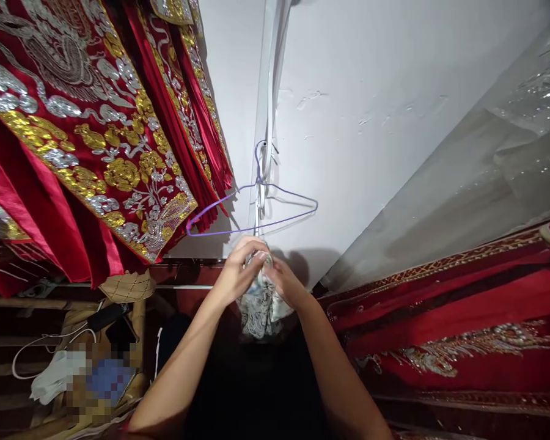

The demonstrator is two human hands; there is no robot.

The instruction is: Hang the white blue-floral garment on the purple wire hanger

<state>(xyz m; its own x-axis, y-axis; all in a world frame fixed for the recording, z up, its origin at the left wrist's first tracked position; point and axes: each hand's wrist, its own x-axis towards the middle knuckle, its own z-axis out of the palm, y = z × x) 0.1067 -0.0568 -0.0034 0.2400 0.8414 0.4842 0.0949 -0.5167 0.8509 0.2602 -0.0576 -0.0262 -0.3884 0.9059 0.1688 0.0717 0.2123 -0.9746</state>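
Observation:
In front of my body I hold a bunched grey-and-white patterned cloth [258, 315]; its exact kind does not show. My left hand [242, 272] is closed on its upper edge, with thumb and fingers curled together at the top. Against the right side of the same edge, my right hand [285, 281] pinches the fabric, its fingertips partly hidden. The lower part of the cloth hangs loose below both hands. Just above them, a purple wire hanger [252, 185] hangs with nothing on it, hooked on a white strip [268, 85] that runs down the wall.
Red garments with gold and silver sequins [119, 153] hang at left. Sheer white sparkly fabric [508, 153] and a red beaded garment [453, 348] fill the right. At lower left, a wooden rack [140, 330] bears a black phone-like device [121, 336], a white cable and tissue.

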